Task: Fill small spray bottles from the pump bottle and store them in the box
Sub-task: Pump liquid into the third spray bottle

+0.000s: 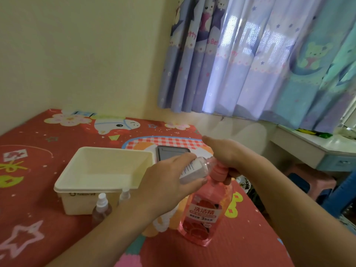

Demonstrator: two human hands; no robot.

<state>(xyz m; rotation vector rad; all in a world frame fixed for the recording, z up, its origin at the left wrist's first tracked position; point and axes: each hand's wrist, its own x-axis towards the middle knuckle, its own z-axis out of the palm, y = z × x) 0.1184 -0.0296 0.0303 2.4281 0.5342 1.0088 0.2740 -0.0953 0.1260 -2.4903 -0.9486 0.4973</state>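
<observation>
A small clear spray bottle (194, 168) lies tilted, its long axis slanting up to the right, its open neck touching the spout of the pink pump bottle (207, 209). The left hand (165, 182) grips its white-labelled body. The right hand (225, 153) presses on the pump head. Left of the pump bottle sits a cream box (100, 180), two capped spray bottles (101, 208) just in front of it.
</observation>
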